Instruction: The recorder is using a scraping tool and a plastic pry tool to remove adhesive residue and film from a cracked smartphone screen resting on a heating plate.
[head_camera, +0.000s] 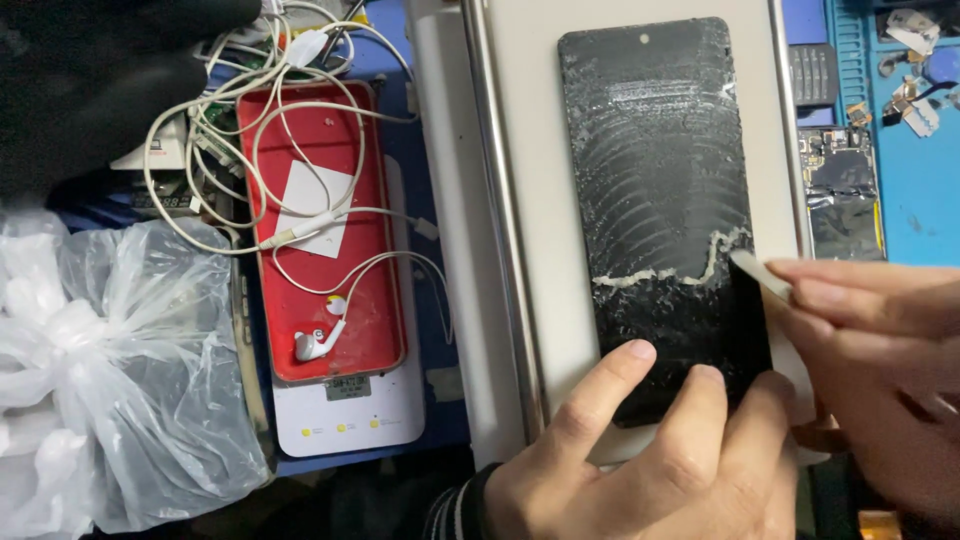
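Black phone screen panel lying flat, lengthwise, on a pale grey plate with a metal rail along its near-left edge, at the middle-right of the table. Surface of panel smeared with whitish glue residue in curved streaks, with a rolled-up ridge of scraped glue crossing it about 2 thirds of the way down; below that ridge, cleaner black. Left hand pressed on the panel's lower end, grip released, 2 fingertips flat on the glass, pinning it down, dark striped cuff at the wrist. Right hand coming in from the right edge, grip clenched on a thin pale scraper blade, pinched between thumb and fingers, blade tip touching the panel's right edge just beside the end of the glue ridge. Left of the plate, a red phone case on a white device, with tangled white earphone cables and 1 earbud lying over it. Further left, a crumpled clear plastic bag. At far right, a blue work mat carrying small loose parts and an opened phone body just beside the plate.
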